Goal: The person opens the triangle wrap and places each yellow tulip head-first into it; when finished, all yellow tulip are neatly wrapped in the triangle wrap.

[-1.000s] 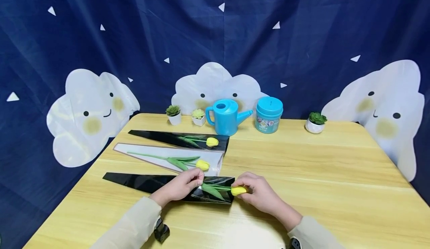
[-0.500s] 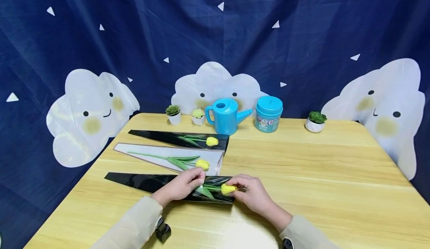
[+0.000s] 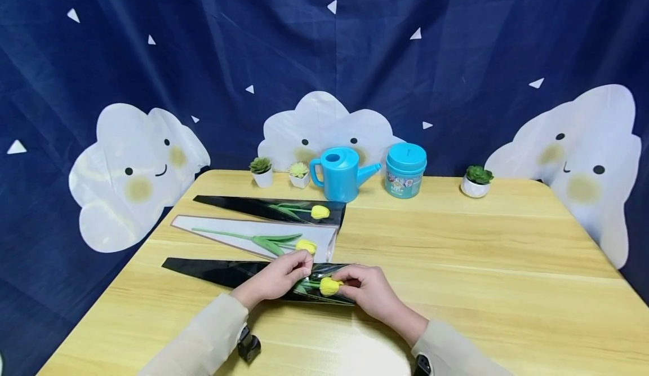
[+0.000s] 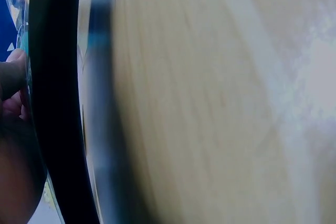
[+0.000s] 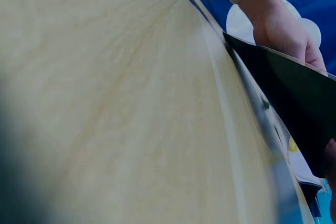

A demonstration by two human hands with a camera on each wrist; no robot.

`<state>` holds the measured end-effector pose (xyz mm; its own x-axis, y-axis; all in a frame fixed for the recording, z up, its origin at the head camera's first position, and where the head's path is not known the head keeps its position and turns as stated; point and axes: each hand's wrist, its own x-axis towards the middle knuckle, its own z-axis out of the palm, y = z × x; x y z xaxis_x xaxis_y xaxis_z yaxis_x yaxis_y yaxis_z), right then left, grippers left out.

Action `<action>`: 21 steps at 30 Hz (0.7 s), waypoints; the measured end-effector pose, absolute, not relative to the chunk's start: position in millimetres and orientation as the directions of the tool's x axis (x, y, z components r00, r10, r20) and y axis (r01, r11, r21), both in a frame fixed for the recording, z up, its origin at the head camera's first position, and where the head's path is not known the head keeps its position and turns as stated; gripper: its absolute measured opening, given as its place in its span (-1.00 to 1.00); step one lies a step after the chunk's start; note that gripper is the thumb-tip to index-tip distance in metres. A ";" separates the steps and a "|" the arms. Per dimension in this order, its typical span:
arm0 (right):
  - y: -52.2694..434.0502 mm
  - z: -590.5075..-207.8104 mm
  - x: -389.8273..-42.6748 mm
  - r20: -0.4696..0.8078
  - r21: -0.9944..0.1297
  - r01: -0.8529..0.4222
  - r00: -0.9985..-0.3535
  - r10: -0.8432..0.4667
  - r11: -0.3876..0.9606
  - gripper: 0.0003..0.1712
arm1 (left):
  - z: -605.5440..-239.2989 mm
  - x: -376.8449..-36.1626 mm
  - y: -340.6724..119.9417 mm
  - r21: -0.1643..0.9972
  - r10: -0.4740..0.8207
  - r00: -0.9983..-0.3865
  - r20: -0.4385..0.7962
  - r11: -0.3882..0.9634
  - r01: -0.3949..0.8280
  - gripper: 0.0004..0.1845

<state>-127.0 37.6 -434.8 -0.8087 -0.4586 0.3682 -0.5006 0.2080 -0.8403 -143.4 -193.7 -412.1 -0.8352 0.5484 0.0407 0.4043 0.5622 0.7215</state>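
In the head view, my right hand (image 3: 372, 292) pinches the yellow head of an artificial tulip (image 3: 328, 287) between thumb and fingers. The flower lies along a long, tapering black flower sleeve (image 3: 215, 271), its stem and leaves running left under my left hand. My left hand (image 3: 280, 274) pinches the clear film at the sleeve's upper side. The right wrist view shows the dark back of the black sleeve (image 5: 289, 93) lifted at a slant, with the left hand (image 5: 286, 32) behind it. In the left wrist view the sleeve's dark side (image 4: 58, 98) covers most of the fingers.
Behind lie a white sleeve (image 3: 223, 225) and another black sleeve (image 3: 238, 204), each with a yellow tulip. A blue watering can (image 3: 341, 176), a blue lidded tub (image 3: 405, 173) and small potted succulents, one at right (image 3: 476, 181), line the wooden table's back edge.
My right hand has moved left with the tulip, bringing its head from the sleeve's right opening further in over the sleeve. My left hand keeps its pinch and has shifted slightly right.
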 end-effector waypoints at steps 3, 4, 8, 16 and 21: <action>35.2 -433.8 -127.9 0.336 -0.859 -0.468 -0.821 -0.462 0.206 -0.81 | -410.9 -143.1 -193.6 0.725 0.545 -0.838 0.037 0.562 0.398 -0.83; 34.5 -433.7 -128.2 0.326 -0.865 -0.457 -0.824 -0.464 0.205 -0.80 | -411.0 -143.0 -193.7 0.727 0.545 -0.838 0.037 0.561 0.396 -0.83; 31.9 -435.2 -129.7 0.298 -0.880 -0.430 -0.828 -0.475 0.199 -0.79 | -412.2 -142.6 -193.5 0.728 0.544 -0.838 0.039 0.559 0.397 -0.84; 35.4 -438.1 -130.4 0.250 -0.894 -0.392 -0.838 -0.486 0.215 -0.78 | -418.4 -142.8 -196.5 0.702 0.556 -0.830 0.049 0.572 0.425 -0.84; 54.0 -432.0 -128.7 0.199 -0.880 -0.365 -0.865 -0.460 0.305 -0.76 | -422.5 -140.0 -202.9 0.675 0.574 -0.817 0.053 0.583 0.453 -0.83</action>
<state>-128.7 54.0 -432.0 -0.8651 -0.4603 0.1992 -0.3649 0.3051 -0.8797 -140.0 -202.9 -422.5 -0.8174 0.5736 0.0530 0.4526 0.5826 0.6751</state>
